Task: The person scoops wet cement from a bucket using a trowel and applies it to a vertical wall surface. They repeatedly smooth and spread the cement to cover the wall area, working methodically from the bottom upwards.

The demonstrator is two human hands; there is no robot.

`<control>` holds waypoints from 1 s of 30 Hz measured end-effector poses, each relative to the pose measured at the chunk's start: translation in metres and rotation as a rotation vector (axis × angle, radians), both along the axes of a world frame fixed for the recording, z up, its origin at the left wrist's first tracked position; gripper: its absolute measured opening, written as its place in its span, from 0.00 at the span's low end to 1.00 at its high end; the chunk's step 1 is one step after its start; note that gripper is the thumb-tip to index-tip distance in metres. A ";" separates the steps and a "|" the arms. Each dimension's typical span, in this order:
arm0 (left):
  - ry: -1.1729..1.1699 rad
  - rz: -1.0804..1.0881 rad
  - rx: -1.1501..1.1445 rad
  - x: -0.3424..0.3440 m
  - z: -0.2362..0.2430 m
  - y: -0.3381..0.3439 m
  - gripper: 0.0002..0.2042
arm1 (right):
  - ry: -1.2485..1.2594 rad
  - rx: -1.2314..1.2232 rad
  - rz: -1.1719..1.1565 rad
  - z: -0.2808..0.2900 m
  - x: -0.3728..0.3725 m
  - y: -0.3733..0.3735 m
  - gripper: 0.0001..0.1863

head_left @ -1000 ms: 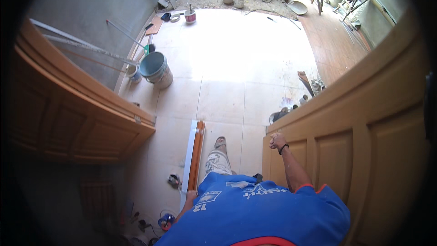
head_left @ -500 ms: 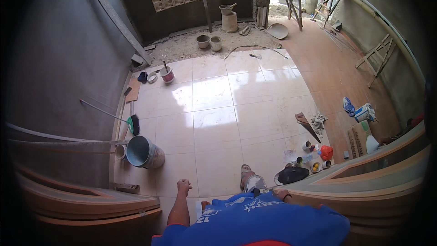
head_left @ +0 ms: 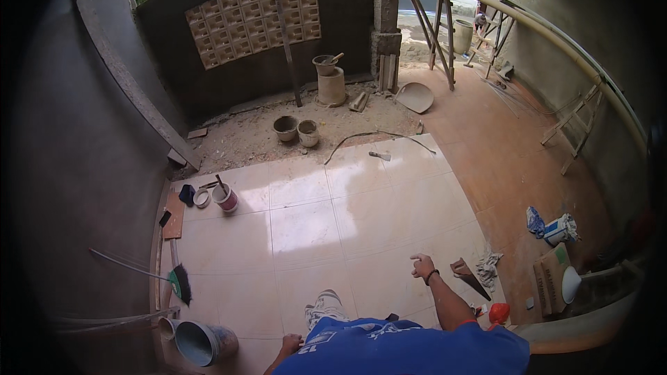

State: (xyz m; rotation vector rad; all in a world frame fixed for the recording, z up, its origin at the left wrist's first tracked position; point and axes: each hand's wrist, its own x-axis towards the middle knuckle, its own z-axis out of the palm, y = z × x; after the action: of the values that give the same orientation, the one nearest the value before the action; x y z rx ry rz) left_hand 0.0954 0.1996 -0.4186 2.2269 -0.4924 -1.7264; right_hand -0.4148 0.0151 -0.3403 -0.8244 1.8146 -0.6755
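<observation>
Right hand point(head_left: 422, 267) hovering near hand saw point(head_left: 470, 280) by tiled floor's point(head_left: 236, 246) right edge, fingers hanging loosely apart; left hand point(head_left: 292, 343) hanging low, finger spread unclear.

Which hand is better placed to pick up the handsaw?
Probably the right hand: it looks empty and is nearer the handsaw, while the left hand is beside the blue shirt, farther off.

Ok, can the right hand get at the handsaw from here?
Probably yes, with a stoop: the right hand seems empty, and nothing visible covers the handsaw lying on the tiled floor to its right.
</observation>
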 end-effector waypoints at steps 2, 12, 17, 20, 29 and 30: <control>0.008 -0.024 0.028 -0.003 -0.011 -0.064 0.11 | 0.013 -0.061 0.024 0.002 -0.004 -0.081 0.19; -0.115 -0.133 -0.171 0.049 -0.031 -0.477 0.10 | -0.085 0.479 -0.136 -0.096 -0.021 -0.231 0.16; -0.131 0.024 -0.595 0.045 -0.001 -0.799 0.09 | 0.255 0.516 0.503 -0.115 -0.047 -0.299 0.14; -0.076 0.011 -0.658 0.000 0.010 -0.948 0.09 | 0.335 0.546 0.603 -0.134 -0.077 -0.377 0.13; 0.112 -0.105 -0.377 -0.142 0.002 -1.153 0.08 | -0.043 0.496 -0.344 -0.101 -0.188 -0.837 0.15; 0.123 -0.069 -0.362 -0.149 0.004 -1.178 0.08 | -0.058 0.364 -0.276 -0.076 -0.200 -0.905 0.13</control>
State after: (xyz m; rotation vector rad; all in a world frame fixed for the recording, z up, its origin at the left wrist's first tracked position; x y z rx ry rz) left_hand -0.0532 -0.9783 -0.4148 1.8602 -0.7896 -1.6406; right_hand -0.6145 -0.8900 -0.4160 -0.3139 1.9400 -0.5109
